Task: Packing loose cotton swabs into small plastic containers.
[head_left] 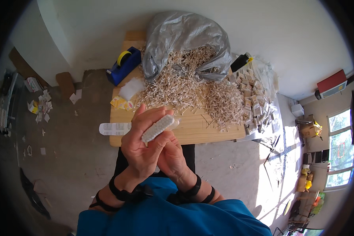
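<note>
Cotton-swab bundle (158,128) | left hand (139,145) pinching it, fingers to thumb | right hand (172,158) alongside, grip hidden, can't tell | I'd judge light, springy, slip-prone; cradle full length

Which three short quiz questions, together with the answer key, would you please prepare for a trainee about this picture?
1. True or false: the tape dispenser is red.
2. Choose: where is the bundle of cotton swabs? A: on the floor. B: in the left hand. C: inside the tape dispenser.
3. Fill in: the mouth of the large ____ plastic bag faces the loose swabs.

Key:
1. False; the tape dispenser is blue.
2. B.
3. Grey.
</note>
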### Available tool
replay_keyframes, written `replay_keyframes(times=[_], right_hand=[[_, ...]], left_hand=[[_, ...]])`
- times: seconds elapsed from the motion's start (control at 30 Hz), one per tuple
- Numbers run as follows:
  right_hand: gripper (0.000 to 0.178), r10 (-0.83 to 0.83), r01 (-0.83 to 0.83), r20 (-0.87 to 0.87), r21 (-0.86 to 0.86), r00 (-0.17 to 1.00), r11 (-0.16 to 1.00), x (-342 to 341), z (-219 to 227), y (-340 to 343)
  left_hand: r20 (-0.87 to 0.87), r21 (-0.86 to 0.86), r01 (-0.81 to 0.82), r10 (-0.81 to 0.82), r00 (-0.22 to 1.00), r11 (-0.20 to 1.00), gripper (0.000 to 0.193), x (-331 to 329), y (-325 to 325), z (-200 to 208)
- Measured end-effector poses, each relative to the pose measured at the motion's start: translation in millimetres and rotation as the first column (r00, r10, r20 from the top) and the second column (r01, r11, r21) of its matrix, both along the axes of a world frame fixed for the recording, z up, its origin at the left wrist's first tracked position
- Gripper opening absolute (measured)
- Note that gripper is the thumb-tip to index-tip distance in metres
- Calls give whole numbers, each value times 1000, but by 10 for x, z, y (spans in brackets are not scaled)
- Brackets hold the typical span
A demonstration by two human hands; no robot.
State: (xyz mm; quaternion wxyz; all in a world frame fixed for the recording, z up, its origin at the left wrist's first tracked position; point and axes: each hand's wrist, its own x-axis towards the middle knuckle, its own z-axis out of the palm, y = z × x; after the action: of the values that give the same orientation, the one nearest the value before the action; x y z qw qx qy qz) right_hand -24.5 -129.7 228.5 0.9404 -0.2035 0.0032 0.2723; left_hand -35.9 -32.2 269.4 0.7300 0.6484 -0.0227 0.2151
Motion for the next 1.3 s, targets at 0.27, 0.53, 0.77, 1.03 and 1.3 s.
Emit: replay_keyframes(times=[0.27, 0.53, 0.77, 1.03, 1.3], right_hand=[[44, 146, -153, 44, 272, 988, 950, -118, -30, -79], [44, 175, -177, 27, 215, 984, 960, -145, -142, -114], [43, 160, -138, -52, 297, 986, 945, -149, -143, -92], [46, 96, -109, 64, 250, 993, 962, -189, -144, -121], [45, 103, -112, 58, 199, 993, 974, -197, -186, -93]], left_hand=[[393, 472, -235, 36, 919, 850, 36, -58, -57, 392], [436, 472, -261, 35, 899, 842, 32, -68, -128, 445], [408, 507, -210, -19, 913, 836, 26, -110, -84, 375], [399, 493, -170, -48, 916, 853, 26, -37, -66, 373], [363, 523, -98, -118, 924, 847, 25, -74, -26, 353]])
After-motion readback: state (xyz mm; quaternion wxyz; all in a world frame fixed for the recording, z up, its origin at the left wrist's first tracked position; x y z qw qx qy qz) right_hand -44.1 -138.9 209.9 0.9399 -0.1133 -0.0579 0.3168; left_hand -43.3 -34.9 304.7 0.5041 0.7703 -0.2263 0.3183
